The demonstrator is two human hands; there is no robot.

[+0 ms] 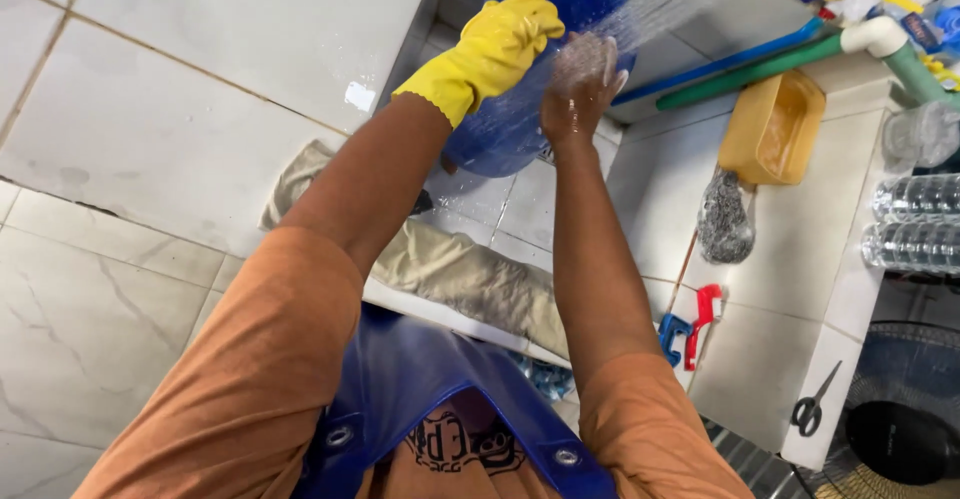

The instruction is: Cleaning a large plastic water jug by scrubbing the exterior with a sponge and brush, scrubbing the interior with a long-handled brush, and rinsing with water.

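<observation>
My left hand (pixel 495 44), in a yellow rubber glove, grips the rim of a large blue plastic tub (pixel 520 124) and holds it tilted over a white tiled sink. My bare right hand (pixel 580 84) presses flat against the tub's side, wet, under a spray of water (pixel 665 4) coming from the upper right. Both arms reach forward over a blue apron and orange sleeves.
A beige cloth (pixel 460 269) lies over the sink's near edge. On the right ledge sit a yellow tray (pixel 775 124), a steel scourer (pixel 722 224), blue and red clips (pixel 690 329), scissors (pixel 812 407) and clear plastic bottles (pixel 915 219). Green and blue pipes (pixel 745 69) run behind.
</observation>
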